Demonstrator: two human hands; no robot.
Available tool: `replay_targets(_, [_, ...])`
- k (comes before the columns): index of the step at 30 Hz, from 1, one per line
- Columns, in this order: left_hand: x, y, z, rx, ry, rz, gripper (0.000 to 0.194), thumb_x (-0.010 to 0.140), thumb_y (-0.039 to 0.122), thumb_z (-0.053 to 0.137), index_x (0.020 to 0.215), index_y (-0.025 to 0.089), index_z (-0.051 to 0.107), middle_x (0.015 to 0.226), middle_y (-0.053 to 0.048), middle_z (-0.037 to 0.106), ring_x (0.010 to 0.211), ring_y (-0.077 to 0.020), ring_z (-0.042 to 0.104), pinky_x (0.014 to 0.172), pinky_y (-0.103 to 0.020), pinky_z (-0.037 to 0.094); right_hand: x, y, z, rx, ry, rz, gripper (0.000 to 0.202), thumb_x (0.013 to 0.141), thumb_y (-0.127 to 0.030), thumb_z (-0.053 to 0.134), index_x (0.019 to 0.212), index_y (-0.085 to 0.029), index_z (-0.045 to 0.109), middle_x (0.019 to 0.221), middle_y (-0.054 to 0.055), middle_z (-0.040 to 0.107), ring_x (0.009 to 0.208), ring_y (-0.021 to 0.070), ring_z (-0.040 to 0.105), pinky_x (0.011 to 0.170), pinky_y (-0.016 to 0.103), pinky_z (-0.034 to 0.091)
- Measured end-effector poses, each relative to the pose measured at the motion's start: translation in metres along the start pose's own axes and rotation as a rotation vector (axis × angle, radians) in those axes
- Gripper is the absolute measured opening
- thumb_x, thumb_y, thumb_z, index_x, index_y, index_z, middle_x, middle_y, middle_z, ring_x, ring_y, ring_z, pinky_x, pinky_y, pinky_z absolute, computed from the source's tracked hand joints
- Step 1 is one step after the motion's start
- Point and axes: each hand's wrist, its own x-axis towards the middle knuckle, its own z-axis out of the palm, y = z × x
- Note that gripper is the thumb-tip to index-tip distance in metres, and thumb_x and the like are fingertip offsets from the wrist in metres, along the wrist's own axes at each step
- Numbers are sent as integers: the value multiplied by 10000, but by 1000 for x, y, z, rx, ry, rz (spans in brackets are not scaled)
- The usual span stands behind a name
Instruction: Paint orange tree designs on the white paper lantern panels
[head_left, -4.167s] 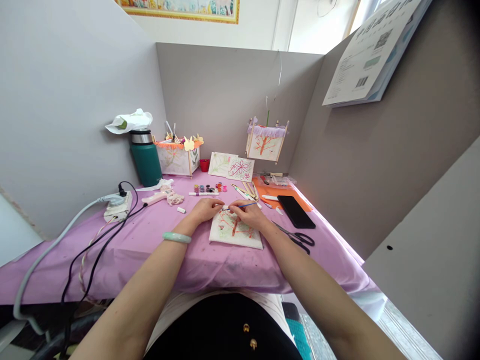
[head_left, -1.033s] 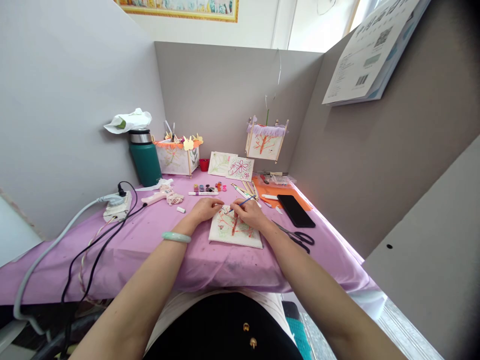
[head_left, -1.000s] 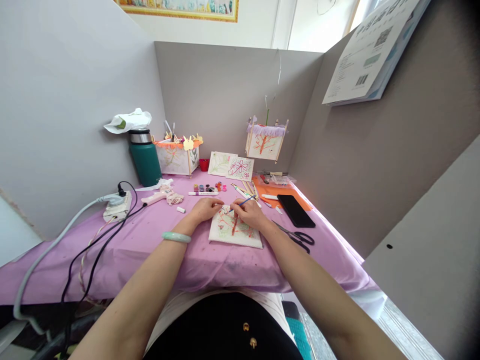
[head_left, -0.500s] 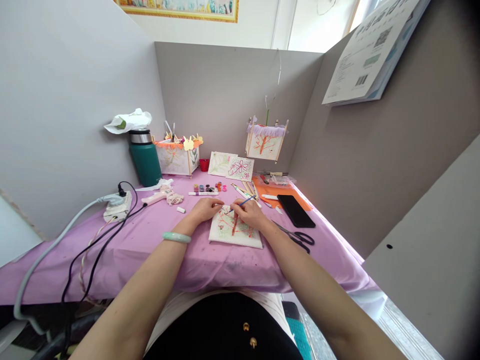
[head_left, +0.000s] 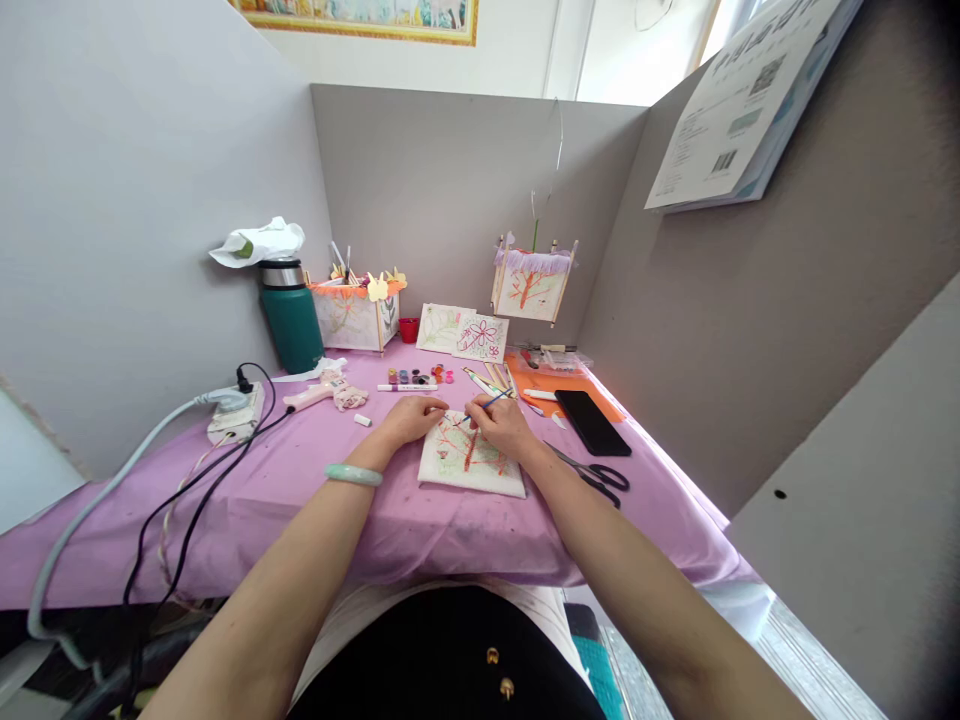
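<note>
A white panel (head_left: 471, 476) painted with a red-orange tree lies flat near the table's front edge. Over its upper right part, my right hand (head_left: 496, 424) is closed on a thin blue brush (head_left: 495, 399), whose tip points down left at the painting. At the panel's upper left corner rests my left hand (head_left: 411, 419), fingers together; whether they pinch the corner or something small is too tiny to tell. Behind the hands are small paint pots (head_left: 415, 377) and a purple-and-white marker (head_left: 406, 387).
Right of the panel lie scissors (head_left: 592, 470) and a black phone (head_left: 593, 422). At the left stand a green bottle (head_left: 291, 325) and a power strip (head_left: 237, 412) with cables. A decorated box (head_left: 349, 320) stands behind; a small lantern (head_left: 531, 287) hangs at the back.
My right hand has shifted slightly right with the brush, and the brush lies at a slightly different angle. My left hand has stayed in place.
</note>
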Motion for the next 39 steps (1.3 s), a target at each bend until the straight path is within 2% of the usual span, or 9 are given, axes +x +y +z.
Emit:
replay_targets(12, [0,0,0,-6,18,21,355,782,320,417,1008,201,663,1030,-30,668,936,-170,602,833,-250,439,2,-1,-2,-88,54,54,322,877,-331,379,698,-197,611,594,-17,635,593,99,581,604,189,359])
replay_targets(19, [0,-2,1,-15,20,38,357,780,327,422,1007,195,664,1031,-34,668,931,-175,603,832,-256,441,1,0,-2,-43,20,60,331,878,-343,372,704,-195,612,571,-23,627,591,94,587,597,186,361])
replay_targets(28, [1,-2,2,-11,20,18,350,777,315,426,1008,201,663,1029,-27,669,935,-170,602,831,-249,443,2,3,0,-145,133,93,348,879,-354,364,680,-200,604,632,-5,650,637,110,596,612,193,366])
replay_targets(39, [0,-1,0,-1,19,12,349,784,318,423,1012,205,661,1034,-28,667,932,-168,603,835,-248,442,2,5,0,-155,138,97,370,887,-362,348,674,-202,605,642,-8,659,649,106,604,592,186,356])
